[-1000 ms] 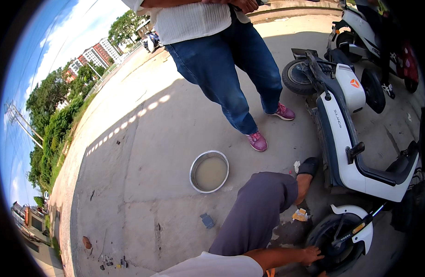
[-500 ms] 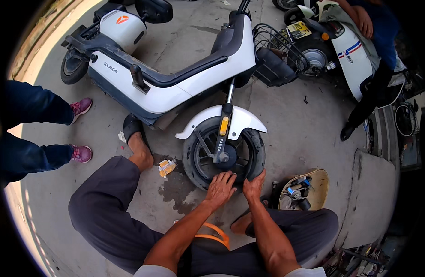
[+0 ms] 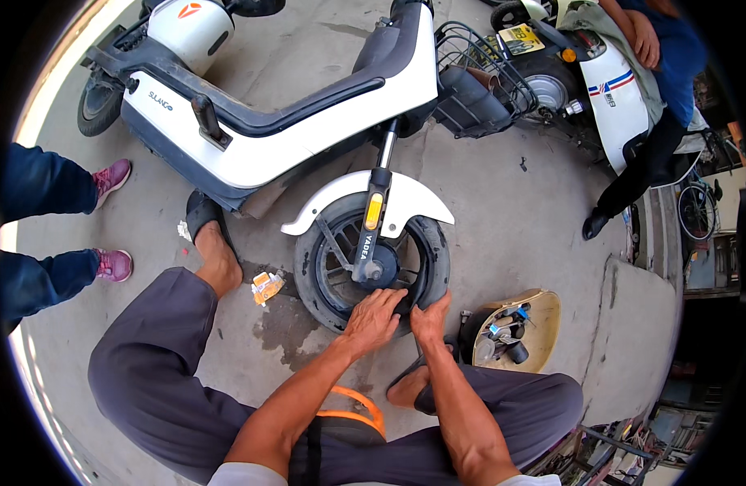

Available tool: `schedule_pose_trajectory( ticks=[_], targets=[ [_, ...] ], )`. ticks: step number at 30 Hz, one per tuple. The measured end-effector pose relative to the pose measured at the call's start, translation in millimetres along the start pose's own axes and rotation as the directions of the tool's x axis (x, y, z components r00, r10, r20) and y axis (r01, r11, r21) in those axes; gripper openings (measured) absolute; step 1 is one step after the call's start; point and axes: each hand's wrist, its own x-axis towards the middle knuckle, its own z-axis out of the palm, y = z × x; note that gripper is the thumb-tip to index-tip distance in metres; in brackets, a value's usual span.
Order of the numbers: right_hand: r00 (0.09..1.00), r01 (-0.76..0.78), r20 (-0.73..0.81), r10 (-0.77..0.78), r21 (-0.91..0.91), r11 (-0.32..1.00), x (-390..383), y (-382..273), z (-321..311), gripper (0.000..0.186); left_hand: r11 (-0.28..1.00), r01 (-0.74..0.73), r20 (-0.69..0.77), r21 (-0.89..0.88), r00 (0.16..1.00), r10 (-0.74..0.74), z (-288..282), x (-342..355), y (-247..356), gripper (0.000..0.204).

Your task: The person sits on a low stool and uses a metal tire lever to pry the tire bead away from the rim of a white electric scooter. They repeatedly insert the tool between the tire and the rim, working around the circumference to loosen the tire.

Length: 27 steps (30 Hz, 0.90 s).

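Observation:
A white electric scooter (image 3: pixel 308 130) stands on the concrete with its front wheel (image 3: pixel 373 263) turned toward me. My left hand (image 3: pixel 375 317) lies flat on the lower rim and black tyre of that wheel. My right hand (image 3: pixel 430 317) grips the tyre's lower right edge beside it. A white mudguard (image 3: pixel 341 202) arches over the wheel, and the fork carries an orange reflector. My knees in grey trousers spread to either side, with one foot in a black sandal (image 3: pixel 203 219) at the left of the wheel.
A tan bowl of small tools (image 3: pixel 515 332) sits right of the wheel. An orange wrapper (image 3: pixel 266 286) lies left of it. A standing person's pink shoes (image 3: pixel 114 263) are at far left. A second scooter (image 3: pixel 584 73) with a seated person is at upper right.
The view swung from the standing person and a metal bowl down to the wheel. Both my hands have settled on the tyre's lower edge, the left moving further onto the rim.

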Motion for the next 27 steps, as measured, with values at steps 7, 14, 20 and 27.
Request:
schedule_pose_trajectory(
  ticks=[7,14,20,27],
  targets=[
    [0.964,-0.221,0.140,0.225,-0.044,0.974,2,-55,-30,0.098,0.966,0.023,-0.152,-0.257,0.986,-0.064,3,15,9,0.054],
    [0.967,-0.212,0.164,0.195,0.090,0.973,8,-32,-24,0.107,0.758,0.332,0.170,-0.561,0.943,-0.287,4,43,-4,0.046],
    [0.905,-0.366,0.346,0.247,0.336,0.868,-22,-37,-26,0.097,0.748,0.420,0.441,-0.514,0.877,-0.190,5,47,-31,0.042],
    [0.728,-0.609,0.626,0.281,0.400,0.685,-57,-56,-66,0.090,0.776,0.599,0.787,-0.197,0.569,-0.239,8,39,-11,0.076]
  ],
)
